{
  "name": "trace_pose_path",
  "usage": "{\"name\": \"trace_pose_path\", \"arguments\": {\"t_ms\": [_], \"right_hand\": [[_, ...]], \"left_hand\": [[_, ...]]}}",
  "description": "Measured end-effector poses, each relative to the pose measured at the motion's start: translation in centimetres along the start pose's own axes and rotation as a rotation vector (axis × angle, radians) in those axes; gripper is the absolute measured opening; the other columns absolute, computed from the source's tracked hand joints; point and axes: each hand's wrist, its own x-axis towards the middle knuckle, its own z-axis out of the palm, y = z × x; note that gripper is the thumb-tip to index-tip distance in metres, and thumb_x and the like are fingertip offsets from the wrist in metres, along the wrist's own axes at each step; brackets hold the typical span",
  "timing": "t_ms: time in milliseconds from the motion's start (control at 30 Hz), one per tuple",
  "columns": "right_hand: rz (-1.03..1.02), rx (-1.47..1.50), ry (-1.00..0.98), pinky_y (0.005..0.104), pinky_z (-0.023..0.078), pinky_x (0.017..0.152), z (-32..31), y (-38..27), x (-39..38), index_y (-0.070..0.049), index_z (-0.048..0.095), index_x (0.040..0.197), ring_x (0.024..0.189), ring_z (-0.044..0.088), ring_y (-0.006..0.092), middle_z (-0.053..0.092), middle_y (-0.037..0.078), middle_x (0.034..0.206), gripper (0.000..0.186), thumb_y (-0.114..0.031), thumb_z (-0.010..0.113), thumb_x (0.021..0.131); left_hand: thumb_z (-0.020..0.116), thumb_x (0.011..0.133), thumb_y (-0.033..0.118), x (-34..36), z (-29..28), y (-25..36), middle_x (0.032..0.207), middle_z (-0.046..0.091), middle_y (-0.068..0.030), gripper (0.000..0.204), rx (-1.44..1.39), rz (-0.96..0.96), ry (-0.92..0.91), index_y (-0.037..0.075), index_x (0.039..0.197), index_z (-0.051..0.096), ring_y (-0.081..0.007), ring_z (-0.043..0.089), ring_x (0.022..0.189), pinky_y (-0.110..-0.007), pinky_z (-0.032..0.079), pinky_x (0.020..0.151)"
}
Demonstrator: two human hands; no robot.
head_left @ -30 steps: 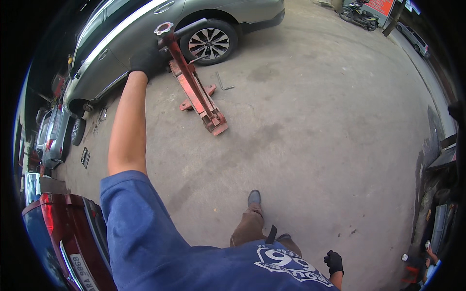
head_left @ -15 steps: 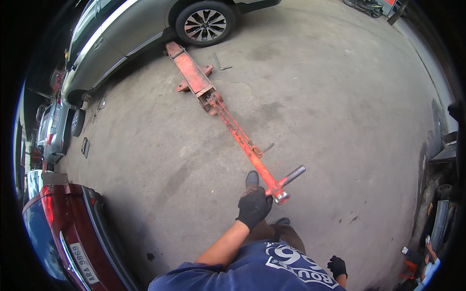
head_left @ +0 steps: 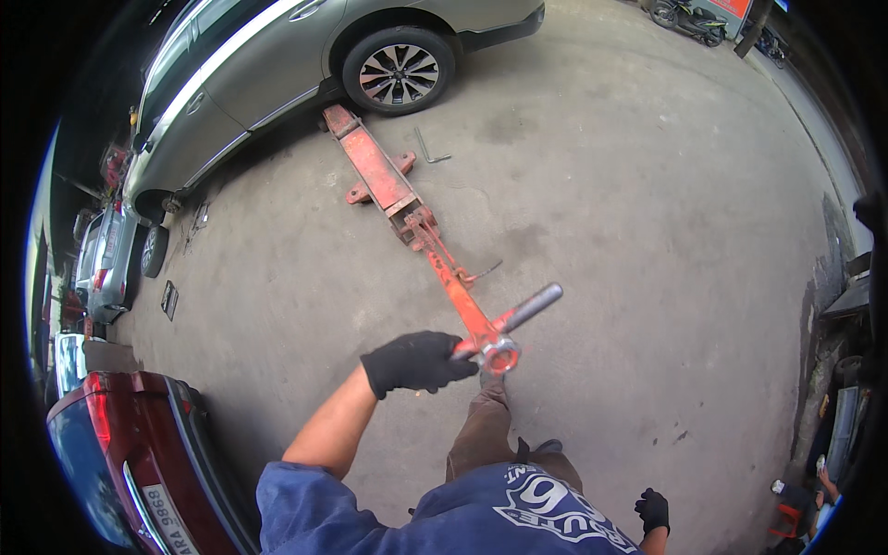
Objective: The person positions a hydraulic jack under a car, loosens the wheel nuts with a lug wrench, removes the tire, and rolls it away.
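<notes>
My left hand (head_left: 416,363), in a black glove, is closed around the left end of the crossbar on a red floor jack's handle (head_left: 467,310). The bar's grey right end (head_left: 535,307) is free. From there the handle slants down and away to the worn red floor jack (head_left: 379,176), whose front reaches under the side of a grey-green car (head_left: 264,79), close to its wheel (head_left: 400,76). My right hand (head_left: 653,510), also gloved in black, hangs at my right side, fingers loosely bent and apart, with nothing visible in it.
An L-shaped wrench (head_left: 428,150) lies right of the jack. A loose wheel (head_left: 154,252) and a flat dark item (head_left: 169,300) are at left, beyond a dark red car (head_left: 143,444). A motorcycle (head_left: 689,20) is parked far right; a red stool (head_left: 786,520) and people are at lower right.
The jack handle's end has come up and to the left, raised by my left hand, so the handle looks shorter. My right hand still hangs at my side.
</notes>
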Motion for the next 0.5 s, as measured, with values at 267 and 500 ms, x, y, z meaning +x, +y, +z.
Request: {"name": "trace_pose_path", "arguments": {"t_ms": [267,500], "right_hand": [[-0.153,0.218,0.004,0.0315,0.055,0.054,4.5,-4.1,1.9,0.002,0.069,0.107,0.072,0.075,0.022,0.073,0.015,0.083,0.023,-0.011,0.056,0.094],[-0.222,-0.053,-0.015,0.0315,0.057,0.056,1.1,4.7,2.0,0.002,0.069,0.104,0.072,0.076,0.0212,0.074,0.014,0.083,0.02,-0.009,0.056,0.093]], "left_hand": [[0.065,0.091,0.035,-6.0,-33.4,6.4,0.116,0.073,-0.0187,0.042,0.836,-0.245,1.454,0.013,0.127,0.064,-0.0371,0.069,0.11,-0.048,0.054,0.092],[0.068,0.087,0.045,-2.6,-27.3,5.6,0.1,0.077,-0.0153,0.036,0.758,-0.243,1.587,0.015,0.105,0.076,-0.0353,0.074,0.094,-0.049,0.056,0.082]]}}
